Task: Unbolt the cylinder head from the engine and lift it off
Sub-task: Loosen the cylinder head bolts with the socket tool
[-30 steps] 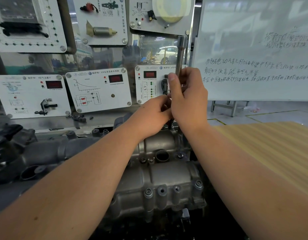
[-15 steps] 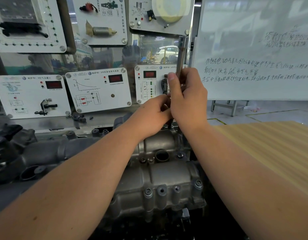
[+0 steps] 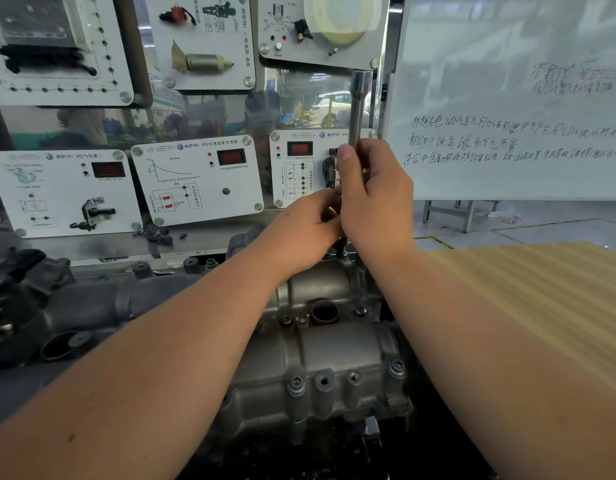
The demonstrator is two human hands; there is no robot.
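Observation:
The grey metal cylinder head [image 3: 320, 344] sits on the engine in the lower middle, with several bolts along its near edge and a round port on top. My right hand [image 3: 376, 199] is wrapped around a long steel socket extension [image 3: 359, 105] that stands upright over the head's far end. My left hand [image 3: 305, 230] is curled against the tool's lower part, just under the right hand. The tool's tip and whatever bolt it sits on are hidden behind both hands.
Dark engine parts and hoses [image 3: 57, 306] lie to the left. White sensor display panels [image 3: 195, 178] stand behind the engine. A whiteboard [image 3: 507, 98] fills the upper right, and a striped wooden board [image 3: 542, 306] lies at the right.
Both hands stay at the same spot on the tool. The left fingers shift slightly around its lower part; the tool stays upright.

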